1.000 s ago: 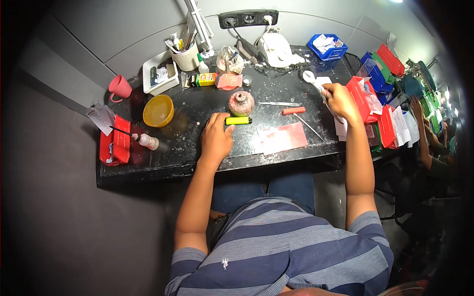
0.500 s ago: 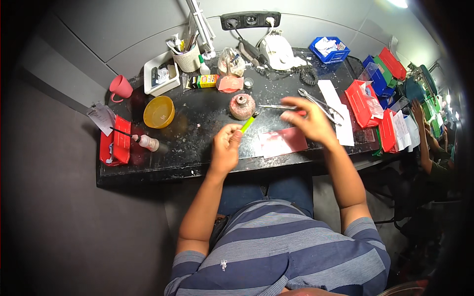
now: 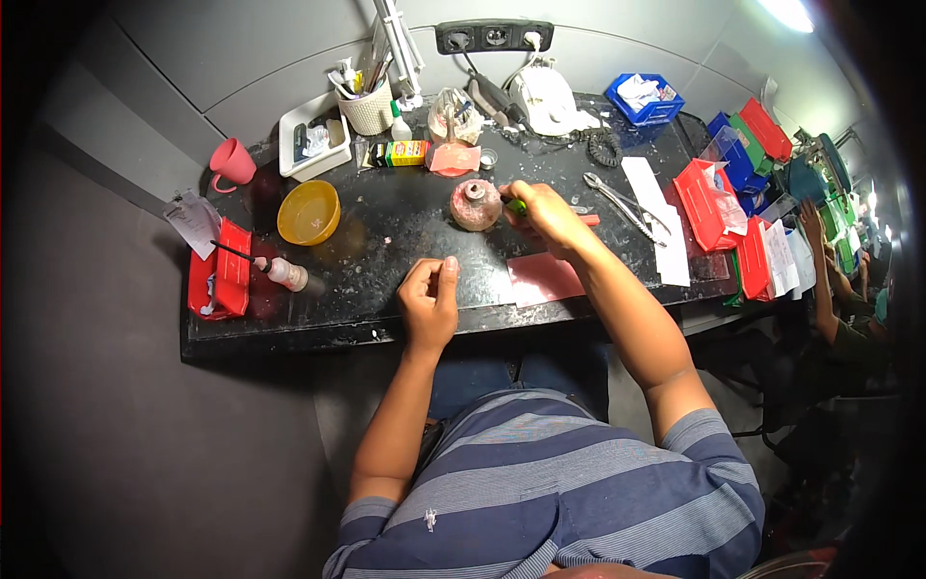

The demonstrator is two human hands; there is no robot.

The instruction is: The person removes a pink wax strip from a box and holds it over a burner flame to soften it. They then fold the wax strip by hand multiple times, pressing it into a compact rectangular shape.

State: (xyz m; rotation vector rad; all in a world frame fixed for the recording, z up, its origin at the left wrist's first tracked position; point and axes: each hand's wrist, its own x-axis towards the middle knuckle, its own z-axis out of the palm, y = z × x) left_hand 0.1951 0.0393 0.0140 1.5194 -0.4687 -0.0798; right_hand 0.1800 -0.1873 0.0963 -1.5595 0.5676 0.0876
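My right hand [image 3: 543, 214] is closed around a green lighter [image 3: 517, 206], held right beside the neck of a round, pink-crusted spirit lamp [image 3: 476, 206]. Whether a flame burns there I cannot tell. My left hand [image 3: 427, 301] hovers over the desk's front with fingers curled and thumb up, nothing showing in it. Between the hands, toward the front edge, lies a pink wax sheet [image 3: 542, 280]. A red-handled tool [image 3: 589, 220] lies partly hidden behind my right hand.
Long pliers [image 3: 627, 207] lie by white paper strips [image 3: 666, 241] on the right, near a red bin [image 3: 709, 205]. To the left are a yellow bowl [image 3: 310, 213], a pink mug [image 3: 232, 164] and a small bottle [image 3: 287, 275]. A co-worker's arm [image 3: 820, 251] shows far right.
The green lighter has passed from my left hand to my right, which moved left to the spirit lamp. My left hand has drawn slightly back toward me.
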